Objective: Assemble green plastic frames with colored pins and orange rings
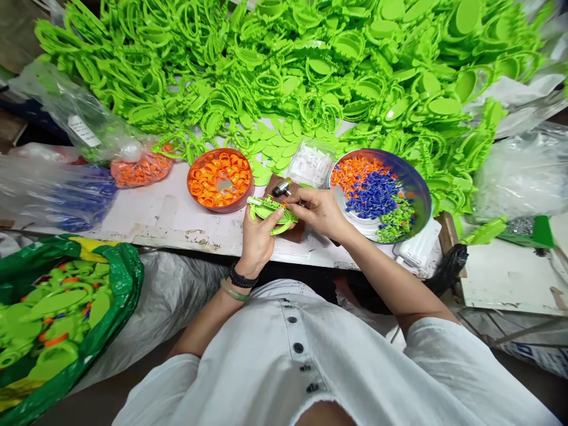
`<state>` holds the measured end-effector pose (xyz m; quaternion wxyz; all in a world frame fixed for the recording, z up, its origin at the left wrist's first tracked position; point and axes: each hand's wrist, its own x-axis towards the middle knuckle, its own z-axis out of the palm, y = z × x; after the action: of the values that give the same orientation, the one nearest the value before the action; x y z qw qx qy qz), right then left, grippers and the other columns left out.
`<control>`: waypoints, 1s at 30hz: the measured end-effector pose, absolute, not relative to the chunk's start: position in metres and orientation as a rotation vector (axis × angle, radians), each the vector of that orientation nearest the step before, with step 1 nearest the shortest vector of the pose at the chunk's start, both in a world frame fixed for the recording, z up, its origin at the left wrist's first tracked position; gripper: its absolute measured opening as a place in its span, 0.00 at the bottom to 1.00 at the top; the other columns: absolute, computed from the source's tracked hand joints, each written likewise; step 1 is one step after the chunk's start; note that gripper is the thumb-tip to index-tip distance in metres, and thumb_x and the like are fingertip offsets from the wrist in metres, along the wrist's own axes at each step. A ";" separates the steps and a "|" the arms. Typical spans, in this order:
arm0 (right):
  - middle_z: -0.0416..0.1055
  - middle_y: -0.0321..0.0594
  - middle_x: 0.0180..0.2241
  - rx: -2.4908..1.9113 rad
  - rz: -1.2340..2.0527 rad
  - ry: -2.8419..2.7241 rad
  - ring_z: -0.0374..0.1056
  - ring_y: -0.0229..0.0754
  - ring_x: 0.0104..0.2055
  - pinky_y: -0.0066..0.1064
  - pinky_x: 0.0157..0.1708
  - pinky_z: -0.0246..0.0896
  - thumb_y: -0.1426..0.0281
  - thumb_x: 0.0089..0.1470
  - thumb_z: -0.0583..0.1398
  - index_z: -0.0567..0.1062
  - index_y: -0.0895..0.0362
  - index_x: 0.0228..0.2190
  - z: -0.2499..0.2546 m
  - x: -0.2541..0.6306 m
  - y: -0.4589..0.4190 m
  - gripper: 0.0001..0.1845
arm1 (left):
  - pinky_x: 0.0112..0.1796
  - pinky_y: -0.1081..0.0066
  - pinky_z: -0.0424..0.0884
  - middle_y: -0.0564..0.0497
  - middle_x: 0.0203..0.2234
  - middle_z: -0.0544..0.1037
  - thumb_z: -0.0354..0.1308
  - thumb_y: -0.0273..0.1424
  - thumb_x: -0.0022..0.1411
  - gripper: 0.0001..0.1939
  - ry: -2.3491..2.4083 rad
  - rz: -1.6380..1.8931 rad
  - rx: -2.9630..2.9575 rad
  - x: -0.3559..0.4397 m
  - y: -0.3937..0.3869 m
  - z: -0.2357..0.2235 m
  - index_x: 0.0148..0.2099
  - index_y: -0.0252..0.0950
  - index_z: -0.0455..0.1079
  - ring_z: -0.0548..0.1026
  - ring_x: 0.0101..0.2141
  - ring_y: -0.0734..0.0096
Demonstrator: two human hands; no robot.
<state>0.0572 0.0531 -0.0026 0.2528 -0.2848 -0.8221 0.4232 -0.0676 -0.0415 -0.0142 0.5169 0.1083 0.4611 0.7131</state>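
My left hand [258,239] is shut on a lime-green moulded plastic part [271,212], which has a white stick-like piece at its left end. My right hand [317,213] reaches in from the right, its fingertips pinching a small orange piece [284,205] against that green part. Both hands are above a brown pad [278,188] on a white table [168,222]. A small metal-and-black object [281,188] lies on the pad just beyond my fingers. The hands hide part of the green piece.
A huge heap of green plastic parts [284,59] lies beyond. An orange-rimmed bowl [208,155] holds orange rings; a metal bowl [412,171] holds orange, blue and green pieces. Plastic bags [141,168] lie left. A green sack [53,307] sits lower left.
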 end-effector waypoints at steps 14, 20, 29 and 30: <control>0.79 0.45 0.44 -0.880 0.981 -2.146 0.74 0.43 0.41 0.34 0.42 0.68 0.63 0.60 0.59 0.76 0.56 0.50 0.003 0.078 0.071 0.19 | 0.25 0.71 0.77 0.56 0.29 0.76 0.75 0.30 0.41 0.28 1.216 1.666 0.213 -0.072 -0.037 -0.012 0.42 0.37 0.64 0.77 0.26 0.71; 0.81 0.47 0.40 -1.197 0.574 -2.401 0.76 0.48 0.41 0.36 0.43 0.66 0.69 0.58 0.58 0.81 0.59 0.41 0.006 0.093 0.137 0.13 | 0.26 0.68 0.78 0.57 0.27 0.76 0.75 0.31 0.41 0.27 1.225 1.686 0.236 -0.077 -0.031 -0.014 0.40 0.36 0.64 0.78 0.26 0.70; 0.80 0.46 0.39 -0.940 0.702 -2.582 0.75 0.45 0.40 0.33 0.42 0.64 0.70 0.58 0.58 0.81 0.59 0.41 0.016 0.070 0.145 0.14 | 0.27 0.68 0.78 0.56 0.27 0.76 0.75 0.32 0.39 0.28 1.209 1.672 0.213 -0.078 -0.018 -0.014 0.40 0.37 0.64 0.77 0.25 0.71; 0.81 0.45 0.39 -0.927 0.745 -2.582 0.75 0.45 0.39 0.33 0.41 0.65 0.69 0.58 0.58 0.81 0.58 0.40 0.019 0.072 0.143 0.14 | 0.27 0.68 0.78 0.56 0.27 0.76 0.75 0.32 0.39 0.28 1.209 1.665 0.207 -0.079 -0.018 -0.013 0.40 0.36 0.64 0.77 0.25 0.70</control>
<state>0.0718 0.1435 0.0185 0.1489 -0.3223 -0.8982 0.2591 -0.0787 -0.0177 -0.0132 0.5112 0.0862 0.5025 0.6919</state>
